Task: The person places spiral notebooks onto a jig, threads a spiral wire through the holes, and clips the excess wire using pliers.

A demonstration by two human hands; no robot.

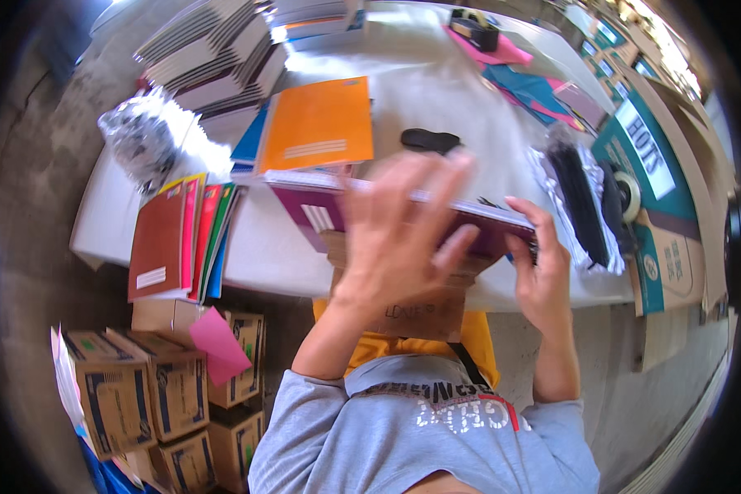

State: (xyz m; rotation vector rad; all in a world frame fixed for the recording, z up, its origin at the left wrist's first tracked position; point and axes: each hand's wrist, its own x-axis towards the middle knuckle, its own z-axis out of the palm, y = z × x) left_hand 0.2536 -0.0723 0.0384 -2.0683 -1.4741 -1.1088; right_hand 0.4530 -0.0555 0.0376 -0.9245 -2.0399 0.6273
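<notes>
A purple notebook [300,210] stands on its long edge at the table's near side, with white page edges along its top. My left hand [395,230] is over its middle, fingers spread and blurred by motion, hiding part of the cover. At the notebook's right end my right hand [543,272] grips the corner between thumb and fingers. Some small dark strands [492,202] show beside that end. Below the notebook is a brown cardboard piece [424,317] with handwriting. Just behind lie an orange notebook [321,123] on a blue one and a black oblong object [430,141].
Several coloured notebooks [160,247] fan out at the table's left edge, near a clear plastic bag [140,136] and tall notebook stacks [214,58]. Right: a bundle of black strips [576,198], a tape roll [628,196], cardboard boxes [646,156]. A tape dispenser [473,31] stands far back. Cartons [115,403] sit lower left.
</notes>
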